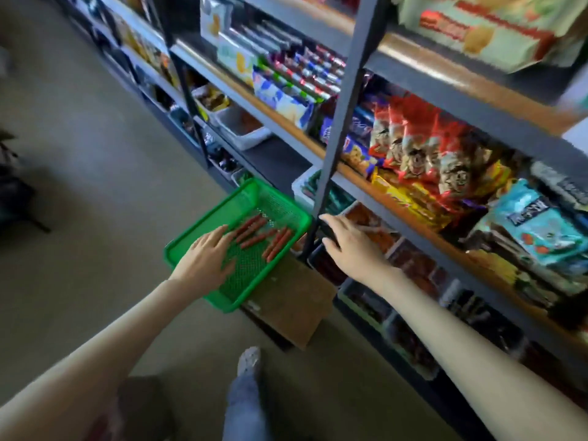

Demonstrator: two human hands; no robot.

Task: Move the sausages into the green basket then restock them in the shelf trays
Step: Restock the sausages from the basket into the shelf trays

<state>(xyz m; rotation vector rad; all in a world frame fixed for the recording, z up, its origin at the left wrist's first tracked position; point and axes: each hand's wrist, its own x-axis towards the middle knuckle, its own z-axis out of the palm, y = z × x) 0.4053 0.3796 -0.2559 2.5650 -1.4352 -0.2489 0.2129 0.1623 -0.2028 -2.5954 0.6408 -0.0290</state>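
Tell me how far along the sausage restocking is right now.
Done: a batch of sausages lies in the green basket. In hand: the left hand rests flat inside the basket beside them, and the right hand reaches, holding nothing, toward the shelf trays by the upright post. Left: those sausages have not yet gone into the trays.

Green basket: one.
Sausages: roughly eight; blur prevents an exact count.
Hands: two, left hand and right hand.
Cardboard box: one.
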